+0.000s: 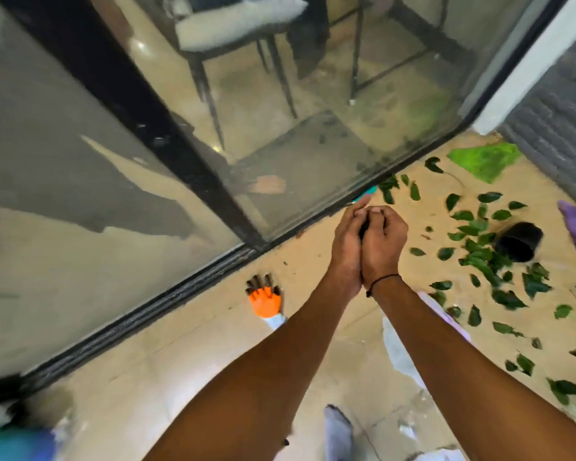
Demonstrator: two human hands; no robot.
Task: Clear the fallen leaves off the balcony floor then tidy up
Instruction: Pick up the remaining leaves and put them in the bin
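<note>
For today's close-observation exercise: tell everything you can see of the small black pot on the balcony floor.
The black pot is small, round and dark all over, probably plastic. It lies tipped on its side on the beige floor, right of the hands. Which end faces the camera is unclear. Green leaves crowd its left side and seem to touch it. No hand touches it.

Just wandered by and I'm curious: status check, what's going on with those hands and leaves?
Left hand and right hand pressed together, nothing visibly held. Leaves scattered on floor. Black pot lies tipped among them.
</note>
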